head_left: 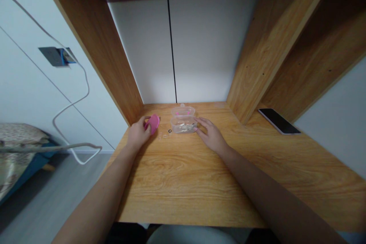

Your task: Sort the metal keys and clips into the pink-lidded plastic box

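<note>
The small clear box (183, 121) stands open on the wooden tabletop (185, 183), with pink clasps and small pieces inside; no writing can be read. The right hand (211, 134) lies flat and open, fingertips touching the box. The left hand (138, 133) closes its grip on a pink oval object (153, 122), and a small dark ring (169, 131) lies just beside the box.

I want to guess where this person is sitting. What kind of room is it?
Probably a bedroom or study corner at home. The hands work at a wooden desk built into shelving, a phone lies on it, and bedding shows at the far left, by a wall socket with a white cable.
</note>
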{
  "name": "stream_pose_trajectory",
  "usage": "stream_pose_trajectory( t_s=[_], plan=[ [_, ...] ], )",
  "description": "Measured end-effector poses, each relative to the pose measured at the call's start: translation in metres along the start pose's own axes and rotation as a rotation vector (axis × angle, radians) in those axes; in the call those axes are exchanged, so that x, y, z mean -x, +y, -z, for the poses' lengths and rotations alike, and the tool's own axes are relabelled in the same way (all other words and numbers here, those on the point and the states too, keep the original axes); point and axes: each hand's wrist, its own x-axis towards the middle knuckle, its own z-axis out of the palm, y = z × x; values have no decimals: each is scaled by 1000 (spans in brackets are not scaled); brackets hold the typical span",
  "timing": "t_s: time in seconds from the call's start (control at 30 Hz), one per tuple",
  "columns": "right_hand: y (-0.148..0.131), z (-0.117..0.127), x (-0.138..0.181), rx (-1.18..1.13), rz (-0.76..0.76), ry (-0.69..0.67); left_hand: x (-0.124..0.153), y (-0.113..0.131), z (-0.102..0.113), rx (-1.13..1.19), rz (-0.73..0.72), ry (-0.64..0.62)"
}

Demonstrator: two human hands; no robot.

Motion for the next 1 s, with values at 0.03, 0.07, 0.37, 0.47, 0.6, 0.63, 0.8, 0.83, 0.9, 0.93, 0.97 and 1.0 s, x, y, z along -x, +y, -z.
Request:
stream_pose_trajectory(
  t_s=[0.03,0.07,0.37,0.47,0.6,0.63,0.8,0.83,0.9,0.93,0.97,1.0],
  plan=[
    [0,0,0,-20,1,-21,-1,-3,-3,-20,57,4],
    [0,0,0,-36,3,-37,-2,-6,-5,-45,105,1],
    [-7,4,-2,-125,3,-2,-6,-18,-8,-196,146,-13],
    [-8,4,-2,-135,5,11,-5,-20,-7,-233,164,7],
    [-10,4,-2,-136,7,34,-6,-23,-7,-234,164,2],
    [-10,4,-2,-135,9,38,-6,-22,-7,-225,145,17],
    [-11,5,0,-139,42,56,-4,-6,-5,-4,-108,141],
    [-10,4,0,-147,65,60,-2,-1,-6,71,-181,123],
    [-9,3,1,-175,124,68,3,11,-7,210,-317,49],
    [-9,2,2,-195,154,73,5,16,-8,263,-363,13],
    [-10,2,2,-219,181,74,8,21,-10,299,-397,-27],
    [-11,1,3,-245,202,73,10,25,-11,324,-422,-69]
  ],
)
